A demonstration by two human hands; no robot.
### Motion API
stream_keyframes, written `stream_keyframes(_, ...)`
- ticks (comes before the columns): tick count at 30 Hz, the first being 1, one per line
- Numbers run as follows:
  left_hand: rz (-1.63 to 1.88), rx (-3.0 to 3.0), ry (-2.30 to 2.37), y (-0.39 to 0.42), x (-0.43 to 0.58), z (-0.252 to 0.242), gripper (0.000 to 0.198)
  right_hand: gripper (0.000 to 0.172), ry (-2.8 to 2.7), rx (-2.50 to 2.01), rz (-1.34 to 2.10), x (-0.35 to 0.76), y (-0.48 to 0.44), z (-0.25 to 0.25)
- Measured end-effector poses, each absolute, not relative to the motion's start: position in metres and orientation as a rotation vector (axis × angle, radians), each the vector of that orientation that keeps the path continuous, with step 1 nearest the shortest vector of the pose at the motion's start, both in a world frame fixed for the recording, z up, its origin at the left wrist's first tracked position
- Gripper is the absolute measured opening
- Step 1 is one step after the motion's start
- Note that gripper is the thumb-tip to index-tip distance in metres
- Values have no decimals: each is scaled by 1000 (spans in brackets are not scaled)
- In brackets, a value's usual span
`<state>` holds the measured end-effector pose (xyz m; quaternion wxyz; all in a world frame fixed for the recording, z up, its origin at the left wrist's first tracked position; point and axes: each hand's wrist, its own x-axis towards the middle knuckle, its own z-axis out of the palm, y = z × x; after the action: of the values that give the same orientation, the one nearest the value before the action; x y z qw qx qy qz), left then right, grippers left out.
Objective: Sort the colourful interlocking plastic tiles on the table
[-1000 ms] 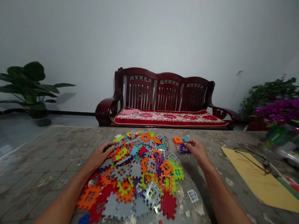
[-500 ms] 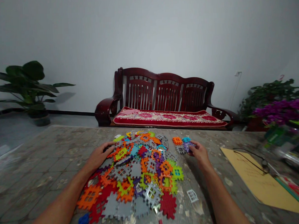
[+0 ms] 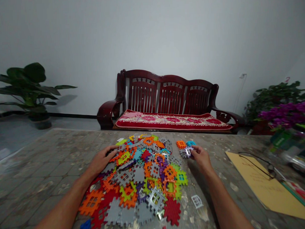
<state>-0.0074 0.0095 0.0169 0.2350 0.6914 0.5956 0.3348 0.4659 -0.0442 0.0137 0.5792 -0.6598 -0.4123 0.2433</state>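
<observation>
Nearest, well behind both sets of fingertips, a blue brick, a red tile and a white window piece lie at the near edge of the pile of toothed plastic tiles on the table. The left hand lies on the pile's left side, fingers spread flat on the tiles and gripping nothing. The right hand has its fingertips pinched on a small tile, low over the table just right of the pile. Just beyond those fingertips lie an orange tile and a teal tile. The small tile looks light, stiff and thin, with a notched rim; it is best held by opposite edges, since the flat faces may be slick. Right of the right hand is an envelope with glasses on it. Farthest stands a bench.
</observation>
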Motion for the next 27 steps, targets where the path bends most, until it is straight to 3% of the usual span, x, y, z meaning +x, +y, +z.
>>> stream_keyframes(7,941,1922,1620,9,-7,17,61,32,-1170,-1649,327,439,-39,14)
stream_keyframes(27,948,1933,1618,11,-8,14,59,40,-1324,-1533,266,401,-34,-2)
